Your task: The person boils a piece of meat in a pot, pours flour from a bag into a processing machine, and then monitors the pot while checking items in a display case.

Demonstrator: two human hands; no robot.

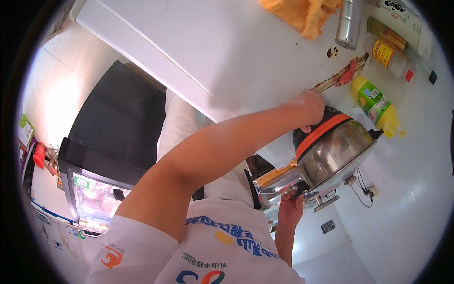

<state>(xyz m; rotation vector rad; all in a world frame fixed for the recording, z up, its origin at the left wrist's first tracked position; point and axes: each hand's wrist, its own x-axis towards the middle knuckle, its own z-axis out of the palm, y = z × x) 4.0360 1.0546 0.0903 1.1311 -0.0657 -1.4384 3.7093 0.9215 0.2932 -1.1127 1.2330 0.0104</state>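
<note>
A steel pot (pixel 331 156) with a black base and an orange band is tipped on its side at the right, its wide rim turned away to the lower right. My left arm reaches across to it, and my left hand (pixel 311 108) is curled against the black base, its fingers partly hidden. Lower down, my right hand (pixel 291 208) is closed round the pot's black side handle (pixel 299 189). A second black handle (pixel 376 135) sticks out at the opposite side of the rim.
On the white table (pixel 189 42) lie an orange cloth (pixel 302 16), a silver can (pixel 349 26), a yellow bottle (pixel 376 104) and a clear bottle with a red cap (pixel 388 57). A worn, rusty strip (pixel 333 80) lies near my left hand. A black cabinet (pixel 113 118) stands left.
</note>
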